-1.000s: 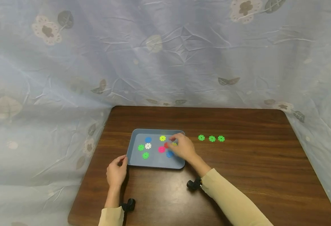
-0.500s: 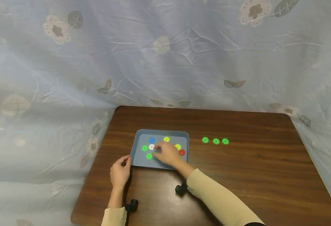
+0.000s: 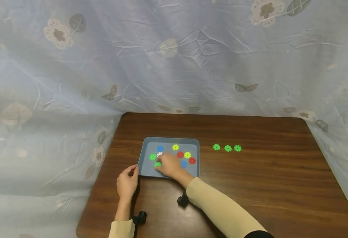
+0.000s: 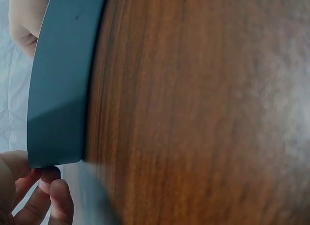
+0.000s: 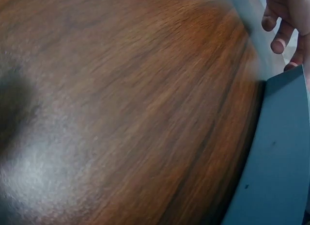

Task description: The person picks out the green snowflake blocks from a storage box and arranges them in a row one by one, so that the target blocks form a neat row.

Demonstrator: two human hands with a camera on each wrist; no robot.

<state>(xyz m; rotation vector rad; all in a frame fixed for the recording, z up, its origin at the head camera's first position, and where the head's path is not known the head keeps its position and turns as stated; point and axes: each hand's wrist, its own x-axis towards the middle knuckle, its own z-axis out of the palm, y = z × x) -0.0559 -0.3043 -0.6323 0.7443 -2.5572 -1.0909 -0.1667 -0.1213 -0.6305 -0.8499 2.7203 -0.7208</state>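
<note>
A blue-grey tray (image 3: 144, 170) holds small notched plastic discs. My left hand (image 3: 127, 183) pinches its near left corner; in the left wrist view the thumb and fingertips (image 4: 50, 176) meet at the tray's end. Over the tray reaches my right hand (image 3: 171, 165), thumb and index apart on either side of a green disc (image 3: 157, 164). Beside them lie a white disc (image 3: 159, 154), partly covered, and another green disc (image 3: 152, 157). The right wrist view shows the tray's side wall (image 5: 276, 162) and the left hand's fingers (image 5: 279, 43), not the right hand.
Yellow discs (image 3: 175, 147), red discs (image 3: 192, 160) and blue discs (image 3: 160, 148) are spread in the tray. Three green discs (image 3: 228, 148) lie in a row on the wooden table (image 3: 266, 165), right of the tray. A patterned cloth (image 3: 174, 66) hangs behind.
The right hand has moved left across the tray, from the red and yellow discs to the lower green disc. The left hand stays at the tray's corner. The head view has shifted slightly.
</note>
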